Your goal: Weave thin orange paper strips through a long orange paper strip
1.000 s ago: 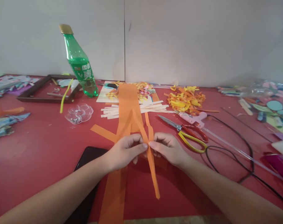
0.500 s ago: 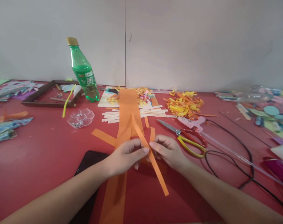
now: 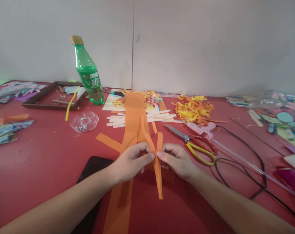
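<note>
Between hands [image 3: 131, 162] [image 3: 178, 161] | orange strip [image 3: 158, 175] | long axis fore-aft | tip pointing nearward

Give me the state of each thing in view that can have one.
Left hand: pinching orange paper
Right hand: pinching orange paper
Bottle: capped, partly filled
Scissors: lying, blades closed
Glue gun: lying down, unheld
Phone: dark, partly covered
Dish: holding small pieces
Frame: lying flat

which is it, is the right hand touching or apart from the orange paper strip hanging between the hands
Touching: in the head view, the thumb tip of the right hand lies against the orange paper strip, with no gap showing.
</note>
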### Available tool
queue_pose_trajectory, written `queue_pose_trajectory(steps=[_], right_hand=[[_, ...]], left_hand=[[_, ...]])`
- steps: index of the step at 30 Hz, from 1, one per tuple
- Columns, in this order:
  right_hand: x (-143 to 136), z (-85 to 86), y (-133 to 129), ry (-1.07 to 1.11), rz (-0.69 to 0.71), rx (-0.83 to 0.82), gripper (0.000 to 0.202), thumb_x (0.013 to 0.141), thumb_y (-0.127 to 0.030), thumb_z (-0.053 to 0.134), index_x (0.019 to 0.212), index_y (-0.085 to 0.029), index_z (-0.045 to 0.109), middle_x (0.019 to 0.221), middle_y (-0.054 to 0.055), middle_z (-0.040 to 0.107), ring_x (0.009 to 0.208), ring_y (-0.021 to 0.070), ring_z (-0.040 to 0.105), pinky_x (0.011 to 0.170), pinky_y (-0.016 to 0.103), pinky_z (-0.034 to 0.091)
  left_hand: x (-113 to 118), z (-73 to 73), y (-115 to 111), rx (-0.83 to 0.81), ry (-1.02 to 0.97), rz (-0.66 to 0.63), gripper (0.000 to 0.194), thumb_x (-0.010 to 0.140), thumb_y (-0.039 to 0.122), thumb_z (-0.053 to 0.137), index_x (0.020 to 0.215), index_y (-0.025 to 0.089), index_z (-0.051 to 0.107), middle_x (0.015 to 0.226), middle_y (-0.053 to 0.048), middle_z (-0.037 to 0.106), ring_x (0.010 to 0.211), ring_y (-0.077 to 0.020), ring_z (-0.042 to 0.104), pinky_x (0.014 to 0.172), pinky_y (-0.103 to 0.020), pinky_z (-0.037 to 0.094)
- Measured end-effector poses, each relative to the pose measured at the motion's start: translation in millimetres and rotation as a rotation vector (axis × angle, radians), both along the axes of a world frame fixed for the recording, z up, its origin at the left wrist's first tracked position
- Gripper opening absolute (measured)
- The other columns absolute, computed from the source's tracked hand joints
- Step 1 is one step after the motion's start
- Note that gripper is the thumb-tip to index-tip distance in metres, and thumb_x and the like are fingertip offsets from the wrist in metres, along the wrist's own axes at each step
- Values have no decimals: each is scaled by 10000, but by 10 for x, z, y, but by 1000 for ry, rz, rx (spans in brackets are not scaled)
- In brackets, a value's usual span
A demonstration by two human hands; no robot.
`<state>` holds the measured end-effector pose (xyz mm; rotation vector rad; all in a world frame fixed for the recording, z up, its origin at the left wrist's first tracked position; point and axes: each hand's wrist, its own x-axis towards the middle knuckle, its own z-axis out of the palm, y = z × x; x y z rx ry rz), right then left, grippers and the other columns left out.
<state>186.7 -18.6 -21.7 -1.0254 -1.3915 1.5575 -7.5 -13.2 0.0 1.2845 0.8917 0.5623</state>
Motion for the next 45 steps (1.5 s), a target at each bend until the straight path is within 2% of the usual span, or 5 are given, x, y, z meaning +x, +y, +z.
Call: queue_pose_trajectory(steps=[11, 18, 28, 35, 45], right_hand=[[14, -50, 7, 16, -72, -10, 363, 842, -473, 694, 688, -163, 588, 531, -40, 535, 448, 63, 446, 445, 201, 340], [25, -11, -19, 0, 7, -44, 392, 826, -490, 703, 659, -155, 587, 565, -22, 564, 477, 68, 471, 464, 209, 366], [-13, -1, 7, -50, -100, -9, 420, 790, -522, 719, 619, -183, 542, 511, -32, 540, 440, 80, 446, 437, 225, 348], [-7, -23, -3, -43, -136, -2, 401, 821, -498, 704, 626, -177, 561, 501, -38, 528, 437, 77, 444, 439, 221, 340], [-4, 12, -20, -23, -47, 3, 376, 798, -474, 734, 632, -179, 571, 530, -27, 558, 461, 83, 451, 452, 223, 352]], left_hand=[[1, 44, -3, -96, -74, -94, 425, 862, 574, 574, 872, 149, 571, 637, 43, 503, 486, -57, 437, 439, -200, 268], [24, 17, 14, -61, -79, -29, 381, 850, 524, 599, 772, 160, 521, 629, 57, 479, 479, -49, 437, 444, -196, 293], [3, 21, 14, -105, -41, 50, 353, 895, 483, 570, 740, 179, 479, 513, 70, 460, 451, -57, 417, 456, -190, 271], [13, 35, 6, -131, -59, -56, 354, 878, 509, 593, 892, 156, 575, 644, 49, 534, 474, -57, 497, 425, -178, 314], [22, 15, 12, -185, -46, -27, 243, 869, 407, 608, 803, 190, 521, 560, 72, 520, 407, -53, 458, 357, -150, 303]])
